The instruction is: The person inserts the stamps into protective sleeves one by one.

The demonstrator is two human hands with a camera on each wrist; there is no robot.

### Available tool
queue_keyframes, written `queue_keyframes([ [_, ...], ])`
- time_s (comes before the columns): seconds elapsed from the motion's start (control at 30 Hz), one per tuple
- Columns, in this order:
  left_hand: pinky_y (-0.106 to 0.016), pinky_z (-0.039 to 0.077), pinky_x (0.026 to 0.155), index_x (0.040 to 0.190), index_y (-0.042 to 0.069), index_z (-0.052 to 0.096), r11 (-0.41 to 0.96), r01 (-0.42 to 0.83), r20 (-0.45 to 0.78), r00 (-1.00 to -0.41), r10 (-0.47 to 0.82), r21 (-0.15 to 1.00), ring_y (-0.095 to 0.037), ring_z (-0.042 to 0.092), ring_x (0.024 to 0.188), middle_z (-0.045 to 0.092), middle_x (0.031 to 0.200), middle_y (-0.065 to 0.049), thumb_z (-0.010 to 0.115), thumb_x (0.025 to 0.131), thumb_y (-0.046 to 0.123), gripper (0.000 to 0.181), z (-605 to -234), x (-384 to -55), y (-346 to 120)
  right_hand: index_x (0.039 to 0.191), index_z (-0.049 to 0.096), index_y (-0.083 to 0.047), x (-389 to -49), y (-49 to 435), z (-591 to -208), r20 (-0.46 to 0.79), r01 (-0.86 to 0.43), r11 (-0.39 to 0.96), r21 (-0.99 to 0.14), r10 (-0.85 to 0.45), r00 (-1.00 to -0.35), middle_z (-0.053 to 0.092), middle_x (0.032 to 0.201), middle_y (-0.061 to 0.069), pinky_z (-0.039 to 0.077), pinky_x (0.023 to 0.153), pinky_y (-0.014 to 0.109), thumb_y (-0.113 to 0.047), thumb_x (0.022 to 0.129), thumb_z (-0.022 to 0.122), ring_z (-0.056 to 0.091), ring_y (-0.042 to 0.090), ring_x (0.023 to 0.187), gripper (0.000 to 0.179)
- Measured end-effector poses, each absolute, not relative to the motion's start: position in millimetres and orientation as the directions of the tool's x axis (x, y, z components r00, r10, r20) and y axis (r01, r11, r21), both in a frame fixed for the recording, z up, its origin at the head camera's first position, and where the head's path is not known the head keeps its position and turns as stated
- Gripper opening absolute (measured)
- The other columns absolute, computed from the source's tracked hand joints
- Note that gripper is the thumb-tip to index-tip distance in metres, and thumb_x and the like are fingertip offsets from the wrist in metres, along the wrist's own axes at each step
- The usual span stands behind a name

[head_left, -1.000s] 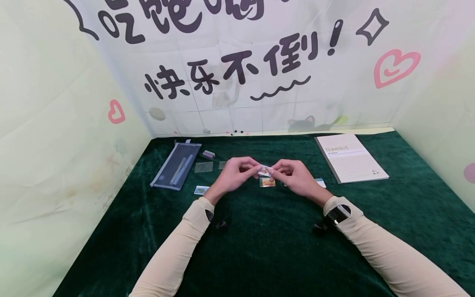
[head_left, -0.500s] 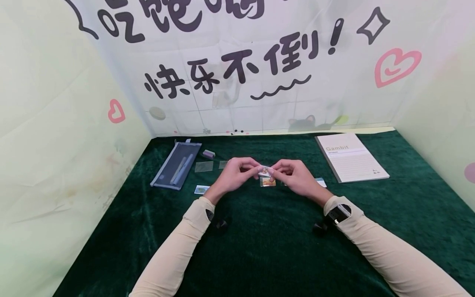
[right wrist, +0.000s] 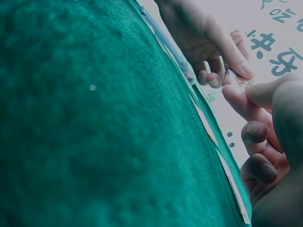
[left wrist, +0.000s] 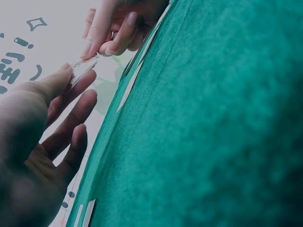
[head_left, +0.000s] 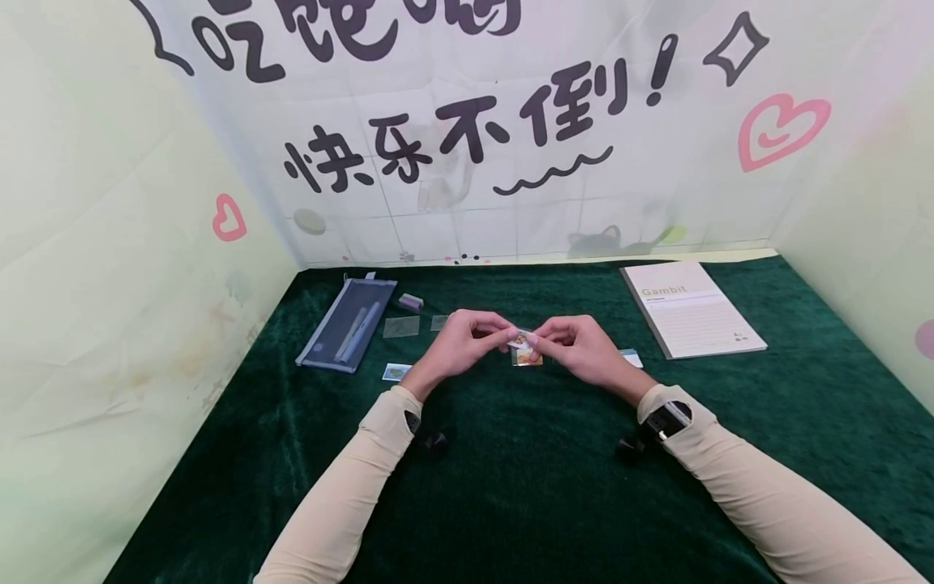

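Note:
Between both hands is a small printed picture card [head_left: 520, 339] with a shiny clear film about it. My left hand [head_left: 470, 334] pinches its left end between thumb and index finger. The right hand [head_left: 579, 342] pinches the opposite end the same way. Seen from the left wrist, the card [left wrist: 81, 74] is raised above the cloth, its other left-hand fingers spread loosely. The right wrist view shows part of the card [right wrist: 240, 80] between the two thumbs. Just below the hands in the head view lies an orange picture card [head_left: 529, 358], partly overlapped by the held one.
On the green cloth [head_left: 525, 487], a blue-green card [head_left: 395, 372] lies by the left wrist and a pale card [head_left: 631, 358] by the right. Clear film pieces [head_left: 401, 327], a purple-and-white eraser [head_left: 411, 302] and a pen pouch [head_left: 346, 324] lie left. A notebook [head_left: 693, 312] lies right.
Both hands keep their pinch and stay almost in place. The held card has tilted slightly and now overlaps more of the orange card in the head view.

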State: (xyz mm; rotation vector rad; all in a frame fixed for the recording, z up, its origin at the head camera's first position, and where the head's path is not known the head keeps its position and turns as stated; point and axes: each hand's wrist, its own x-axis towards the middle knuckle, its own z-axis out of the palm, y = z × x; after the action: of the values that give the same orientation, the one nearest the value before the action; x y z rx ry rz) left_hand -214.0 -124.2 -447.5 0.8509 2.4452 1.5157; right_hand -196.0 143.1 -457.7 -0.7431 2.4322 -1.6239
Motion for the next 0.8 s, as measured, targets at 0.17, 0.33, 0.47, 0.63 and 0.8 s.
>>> queue_keyframes([
  [0.17, -0.032, 0.055, 0.080, 0.114, 0.019, 0.082, 0.344, 0.386, 0.158, -0.829, 0.537, 0.856, -0.026, 0.077, 0.091, 0.083, 0.101, -0.003, 0.071, 0.107, 0.036, 0.022, -446.5, -213.9, -125.2, 0.106, 0.081, -0.017, -196.0, 143.1, -457.8, 0.172, -0.343, 0.304, -0.889, -0.472, -0.865, 0.083, 0.091, 0.002, 0.053, 0.074, 0.029, -0.036, 0.107, 0.071, 0.078, 0.025, 0.085, 0.021],
  [0.33, -0.030, 0.052, 0.075, 0.114, 0.020, 0.083, 0.359, 0.386, 0.146, -0.826, 0.544, 0.850, -0.026, 0.076, 0.089, 0.083, 0.101, -0.004, 0.071, 0.107, 0.036, 0.022, -444.0, -213.6, -126.3, 0.104, 0.081, -0.018, -195.9, 142.5, -458.0, 0.167, -0.348, 0.306, -0.886, -0.490, -0.855, 0.083, 0.090, 0.001, 0.053, 0.073, 0.028, -0.035, 0.108, 0.070, 0.079, 0.025, 0.085, 0.021],
  [0.47, -0.029, 0.051, 0.071, 0.113, 0.022, 0.084, 0.379, 0.387, 0.135, -0.827, 0.545, 0.840, -0.025, 0.075, 0.086, 0.083, 0.100, 0.001, 0.073, 0.106, 0.036, 0.020, -442.0, -213.7, -127.6, 0.104, 0.081, -0.019, -195.8, 142.1, -457.2, 0.156, -0.349, 0.312, -0.884, -0.507, -0.848, 0.083, 0.091, 0.000, 0.053, 0.074, 0.028, -0.036, 0.108, 0.069, 0.079, 0.024, 0.086, 0.021],
  [0.63, -0.029, 0.049, 0.068, 0.112, 0.022, 0.085, 0.386, 0.395, 0.134, -0.823, 0.552, 0.834, -0.023, 0.075, 0.082, 0.083, 0.098, 0.003, 0.073, 0.105, 0.035, 0.018, -441.6, -214.5, -128.8, 0.104, 0.081, -0.020, -195.5, 141.9, -456.7, 0.150, -0.356, 0.323, -0.877, -0.519, -0.841, 0.083, 0.091, -0.001, 0.052, 0.072, 0.029, -0.038, 0.108, 0.069, 0.079, 0.023, 0.086, 0.022],
  [0.8, -0.031, 0.052, 0.073, 0.113, 0.022, 0.083, 0.369, 0.411, 0.151, -0.812, 0.564, 0.833, -0.020, 0.075, 0.083, 0.083, 0.099, 0.003, 0.072, 0.106, 0.035, 0.019, -441.6, -214.6, -128.4, 0.105, 0.081, -0.019, -195.3, 141.6, -456.9, 0.165, -0.361, 0.320, -0.876, -0.506, -0.847, 0.083, 0.091, 0.000, 0.052, 0.070, 0.028, -0.036, 0.108, 0.069, 0.078, 0.024, 0.083, 0.021],
])
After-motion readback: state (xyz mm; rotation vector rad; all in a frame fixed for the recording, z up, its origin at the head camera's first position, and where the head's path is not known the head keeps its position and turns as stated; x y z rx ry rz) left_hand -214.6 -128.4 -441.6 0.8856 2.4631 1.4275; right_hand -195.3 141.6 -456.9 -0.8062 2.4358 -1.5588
